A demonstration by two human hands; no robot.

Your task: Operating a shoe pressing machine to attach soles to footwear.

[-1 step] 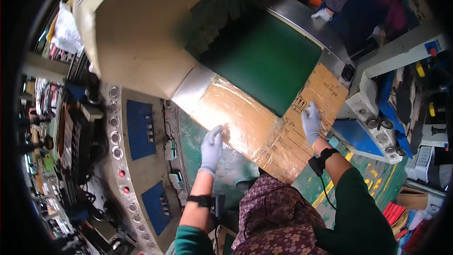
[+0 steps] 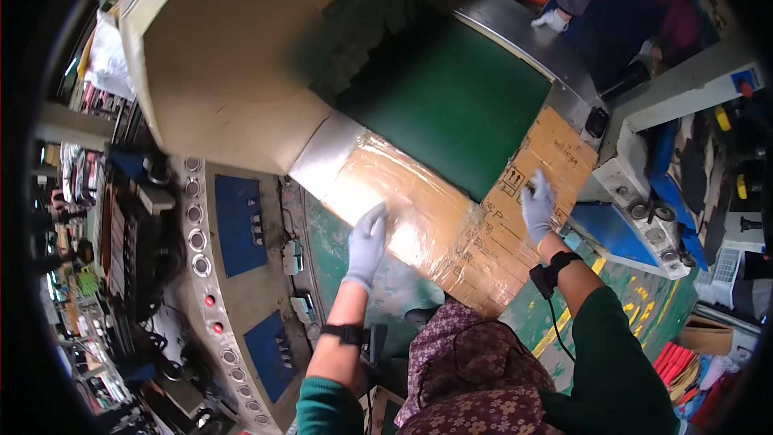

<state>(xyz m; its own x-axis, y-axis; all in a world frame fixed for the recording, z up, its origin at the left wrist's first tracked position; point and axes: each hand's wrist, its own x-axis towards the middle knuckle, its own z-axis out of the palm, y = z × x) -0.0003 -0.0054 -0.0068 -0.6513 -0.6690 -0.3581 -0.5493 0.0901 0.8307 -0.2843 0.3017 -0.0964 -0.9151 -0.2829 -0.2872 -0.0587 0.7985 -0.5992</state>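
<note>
Both my hands wear pale gloves. My left hand is at the near left edge of a tape-covered cardboard sheet, its fingers closed together; anything between them is hidden. My right hand is over the right part of the cardboard, where dark printed marks show, with thumb and fingers apart and nothing visible in them. Whether that hand touches the board I cannot tell. Just beyond the cardboard lies a flat dark green surface, its far left part in deep shadow.
A large tan machine cover rises at the upper left. Left of me stands a panel with round buttons. A co-worker's gloved hand rests by the metal edge at the far right. Nearer on the right is a machine frame.
My left hand has shifted slightly up and to the right along the cardboard edge. My right hand has moved slightly right, its thumb and fingers further apart.
</note>
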